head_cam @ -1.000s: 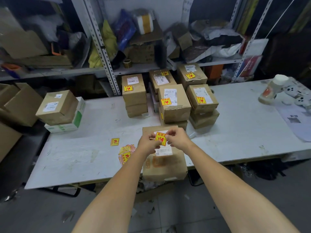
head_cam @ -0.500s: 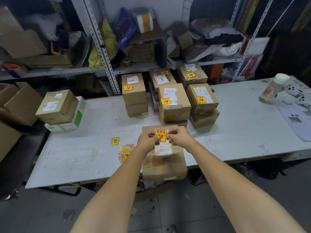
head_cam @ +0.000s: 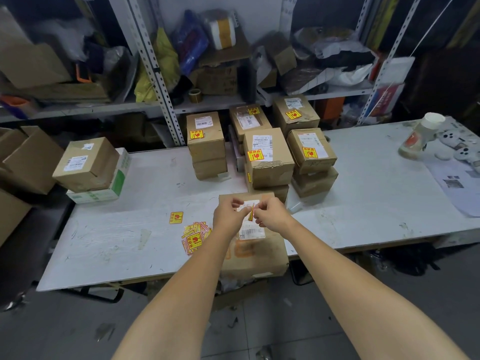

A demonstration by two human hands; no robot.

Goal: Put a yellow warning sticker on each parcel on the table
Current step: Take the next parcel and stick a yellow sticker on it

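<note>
Both hands meet over the near parcel (head_cam: 255, 253), which lies at the front edge of the table (head_cam: 130, 229). Left hand (head_cam: 230, 216) and right hand (head_cam: 272, 215) have their fingers curled and together pinch one yellow sticker (head_cam: 251, 213). The sticker is turned almost edge-on, showing as a thin yellow-red sliver between the fingertips, above the white label (head_cam: 250, 231) on the parcel's top. Can't tell whether it touches the label.

Left of the hands, a loose pile (head_cam: 194, 236) of the same stickers lies on the table, with a single one (head_cam: 176, 217) lying apart from it, further left.

Behind the parcel is a cluster of stacked boxes (head_cam: 268, 157), the top ones each showing a yellow sticker. At the far left a brown box (head_cam: 87, 163) bears white labels only and sits on a white-green carton (head_cam: 114, 185). A bottle (head_cam: 420, 136) stands at the far right.
</note>
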